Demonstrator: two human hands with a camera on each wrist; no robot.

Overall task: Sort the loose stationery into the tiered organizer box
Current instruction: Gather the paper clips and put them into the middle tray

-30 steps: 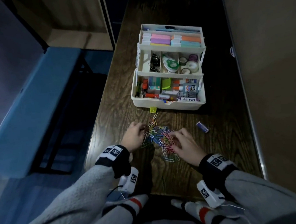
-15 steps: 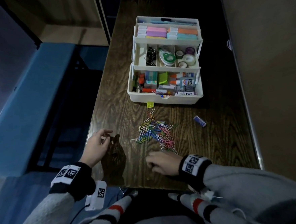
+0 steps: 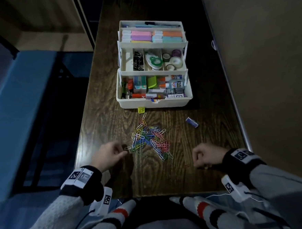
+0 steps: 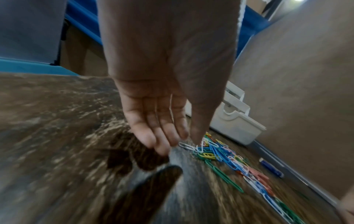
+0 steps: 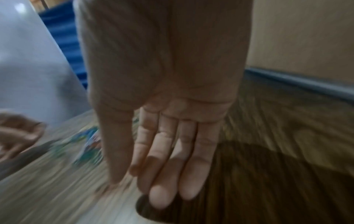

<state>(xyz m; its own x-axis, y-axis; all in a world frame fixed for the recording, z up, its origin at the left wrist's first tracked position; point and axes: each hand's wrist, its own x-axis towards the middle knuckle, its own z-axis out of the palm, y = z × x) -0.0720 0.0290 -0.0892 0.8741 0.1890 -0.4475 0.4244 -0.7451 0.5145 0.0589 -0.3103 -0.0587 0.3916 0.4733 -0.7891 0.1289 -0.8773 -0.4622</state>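
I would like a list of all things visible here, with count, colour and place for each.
table: one, dark wood, under everything.
organizer: one, white, three open tiers, far middle of table.
sticky notes: several pads, pastel colours, upper tier.
binder clips: several, black, middle tier, left compartment.
tape rolls: several, clear and dark, middle tier, right compartment.
glue bottle: one, clear, bottom tier.
paper clips: many, mixed colours, heap before the organizer.
small box: one, blue-purple, right of the heap.
left hand: fingertips at the heap's left edge.
right hand: right of the heap, empty.
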